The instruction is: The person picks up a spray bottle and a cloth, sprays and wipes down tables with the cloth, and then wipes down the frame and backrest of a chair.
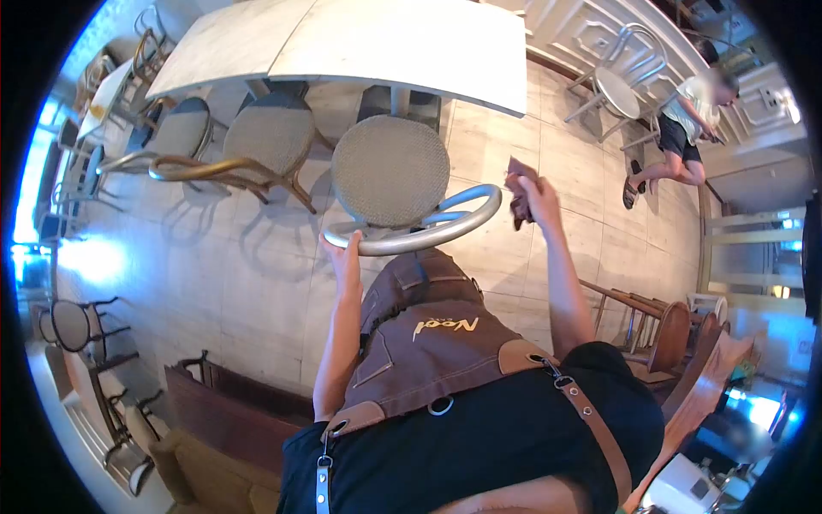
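A grey chair with a round woven seat (390,170) stands at the edge of a long white table (394,43). Its curved metallic back (437,236) is nearest to me. My left hand (344,247) grips the left end of that back. To the right of the chair, my right hand (536,199) is closed on a crumpled dark reddish-brown cloth (519,194), held in the air apart from the chair back. Part of the cloth is hidden by my fingers.
More chairs (271,137) line the table to the left. At the upper right, a person (685,120) sits beside a light chair (618,92). Wooden chairs (668,336) are at the right, and a dark red bench (231,415) is at the lower left.
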Tool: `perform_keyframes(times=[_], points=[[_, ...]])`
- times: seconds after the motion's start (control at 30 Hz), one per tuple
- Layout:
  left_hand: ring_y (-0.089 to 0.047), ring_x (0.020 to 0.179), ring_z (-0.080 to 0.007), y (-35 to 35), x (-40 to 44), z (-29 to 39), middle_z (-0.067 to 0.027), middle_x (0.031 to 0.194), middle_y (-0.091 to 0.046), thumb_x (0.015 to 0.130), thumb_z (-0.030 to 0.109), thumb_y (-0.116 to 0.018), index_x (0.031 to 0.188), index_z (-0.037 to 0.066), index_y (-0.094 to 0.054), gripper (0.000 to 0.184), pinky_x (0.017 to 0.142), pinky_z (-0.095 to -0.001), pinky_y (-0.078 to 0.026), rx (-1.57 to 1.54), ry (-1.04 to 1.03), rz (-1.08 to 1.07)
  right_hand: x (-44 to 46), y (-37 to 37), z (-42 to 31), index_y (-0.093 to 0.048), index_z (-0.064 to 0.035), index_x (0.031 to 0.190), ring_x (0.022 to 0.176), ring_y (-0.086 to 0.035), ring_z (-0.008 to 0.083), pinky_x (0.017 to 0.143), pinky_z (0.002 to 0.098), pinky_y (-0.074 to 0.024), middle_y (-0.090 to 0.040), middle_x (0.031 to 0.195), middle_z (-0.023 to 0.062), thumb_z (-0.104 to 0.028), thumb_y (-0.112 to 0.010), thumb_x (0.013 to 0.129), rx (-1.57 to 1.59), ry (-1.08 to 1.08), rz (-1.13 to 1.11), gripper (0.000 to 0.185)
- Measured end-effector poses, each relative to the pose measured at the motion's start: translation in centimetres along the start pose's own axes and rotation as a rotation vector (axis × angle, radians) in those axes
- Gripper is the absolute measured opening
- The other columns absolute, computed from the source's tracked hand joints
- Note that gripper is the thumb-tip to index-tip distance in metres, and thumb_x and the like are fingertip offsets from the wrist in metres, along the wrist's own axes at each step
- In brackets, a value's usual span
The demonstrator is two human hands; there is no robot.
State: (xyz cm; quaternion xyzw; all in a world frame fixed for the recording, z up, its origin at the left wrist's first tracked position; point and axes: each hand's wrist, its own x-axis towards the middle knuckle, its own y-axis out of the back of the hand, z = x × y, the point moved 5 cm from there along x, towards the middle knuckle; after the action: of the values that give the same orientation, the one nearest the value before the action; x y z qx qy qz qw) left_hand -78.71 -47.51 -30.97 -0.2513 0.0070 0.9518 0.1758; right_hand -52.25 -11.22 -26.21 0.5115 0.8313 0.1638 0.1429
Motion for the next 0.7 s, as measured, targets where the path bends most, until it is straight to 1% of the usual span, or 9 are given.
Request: perform_keyframes(times=[0.1, 0.17, 0.23, 0.33, 0.5, 0.53, 0.63, 0.67, 0.7], points=[[-0.037, 0.139, -0.0297, 0.4, 1.3, -0.8, -0.0232, 0.154, -0.032, 0.084, 0.020, -0.075, 0.159, -0.003, -0.002, 0.107, 0.116, -0.0368, -0.029, 0.088, -0.030, 0.035, -0.6, -3.2, 2.5, -0.066, -0.0044, 0.103, 0.054, -0.065, 0.0173, 0.041, 0.0310, -0.0499, -0.070, 0.079, 0.0118, -0.046, -0.072, 0.087, 0.007, -0.486, -0.284, 0.045], [-0.044, 0.132, -0.0288, -0.3, 0.2, 0.7, -0.0216, 0.148, -0.039, 0.083, 0.019, -0.073, 0.159, -0.003, -0.004, 0.105, 0.112, -0.0361, -0.034, 0.066, -0.034, 0.014, -0.9, -5.3, 1.8, -0.067, -0.0046, 0.109, 0.056, -0.066, 0.0201, 0.047, 0.0327, -0.0534, -0.069, 0.075, 0.0109, -0.053, -0.071, 0.086, 0.124, -0.447, -0.226, 0.053], [-0.050, 0.121, -0.0264, -0.3, -0.2, 1.3, -0.0182, 0.136, -0.048, 0.085, 0.018, -0.071, 0.158, -0.004, -0.007, 0.099, 0.107, -0.0344, -0.039, 0.143, -0.042, 0.036, 1.5, -6.0, 3.9, -0.063, -0.0052, 0.115, 0.055, -0.068, 0.0231, 0.043, 0.0359, -0.0542, -0.070, 0.079, 0.0149, -0.045, -0.069, 0.088, 0.211, -0.305, -0.168, 0.049], [-0.052, 0.116, -0.0252, 0.8, 2.0, -1.2, -0.0168, 0.131, -0.050, 0.085, 0.017, -0.069, 0.158, -0.004, -0.009, 0.097, 0.104, -0.0332, -0.041, 0.164, -0.156, 0.066, 0.4, -6.7, 3.6, -0.057, -0.0067, 0.119, 0.049, -0.066, 0.0263, 0.035, 0.0365, -0.0489, -0.067, 0.077, 0.0142, -0.030, -0.063, 0.091, 0.297, -0.544, -0.294, 0.037], [-0.052, 0.120, -0.0264, 1.1, 1.7, 1.1, -0.0181, 0.134, -0.051, 0.085, 0.019, -0.068, 0.158, -0.003, -0.010, 0.095, 0.105, -0.0341, -0.040, 0.223, -0.123, 0.007, -2.7, -6.5, 4.7, -0.061, -0.0075, 0.104, 0.037, -0.055, 0.0240, 0.030, 0.0354, -0.0409, -0.062, 0.068, 0.0138, -0.025, -0.067, 0.085, 0.356, -0.465, -0.170, 0.026], [-0.052, 0.121, -0.0268, 0.9, 1.9, 1.3, -0.0185, 0.135, -0.051, 0.085, 0.019, -0.068, 0.158, -0.003, -0.012, 0.095, 0.106, -0.0347, -0.040, 0.208, -0.105, -0.034, -3.8, -6.1, 4.0, -0.064, -0.0079, 0.099, 0.040, -0.055, 0.0218, 0.031, 0.0341, -0.0386, -0.064, 0.074, 0.0149, -0.022, -0.068, 0.084, 0.341, -0.491, -0.130, 0.022], [-0.052, 0.120, -0.0261, 0.8, 4.8, 0.9, -0.0175, 0.132, -0.053, 0.086, 0.020, -0.068, 0.158, -0.002, -0.016, 0.091, 0.106, -0.0344, -0.040, 0.398, -0.254, -0.004, -4.0, -6.1, 6.8, -0.065, -0.0074, 0.097, 0.051, -0.060, 0.0202, 0.036, 0.0337, -0.0423, -0.065, 0.081, 0.0152, -0.019, -0.068, 0.081, 0.361, -0.353, -0.024, 0.020], [-0.052, 0.120, -0.0261, 0.5, 5.3, 1.8, -0.0175, 0.132, -0.053, 0.086, 0.020, -0.068, 0.158, -0.002, -0.016, 0.091, 0.106, -0.0344, -0.040, 0.401, -0.254, 0.005, -4.5, -6.1, 6.3, -0.063, -0.0039, 0.105, 0.043, -0.056, 0.0193, 0.031, 0.0319, -0.0405, -0.060, 0.073, 0.0078, -0.019, -0.066, 0.081, 0.368, -0.407, -0.026, 0.028], [-0.052, 0.121, -0.0270, 0.0, 5.6, 2.3, -0.0184, 0.133, -0.053, 0.085, 0.021, -0.068, 0.158, -0.001, -0.018, 0.091, 0.107, -0.0345, -0.039, 0.383, -0.231, -0.042, -4.7, -6.0, 5.6, -0.063, -0.0039, 0.105, 0.043, -0.056, 0.0193, 0.031, 0.0319, -0.0405, -0.060, 0.073, 0.0078, -0.019, -0.066, 0.081, 0.369, -0.411, -0.035, 0.028]])
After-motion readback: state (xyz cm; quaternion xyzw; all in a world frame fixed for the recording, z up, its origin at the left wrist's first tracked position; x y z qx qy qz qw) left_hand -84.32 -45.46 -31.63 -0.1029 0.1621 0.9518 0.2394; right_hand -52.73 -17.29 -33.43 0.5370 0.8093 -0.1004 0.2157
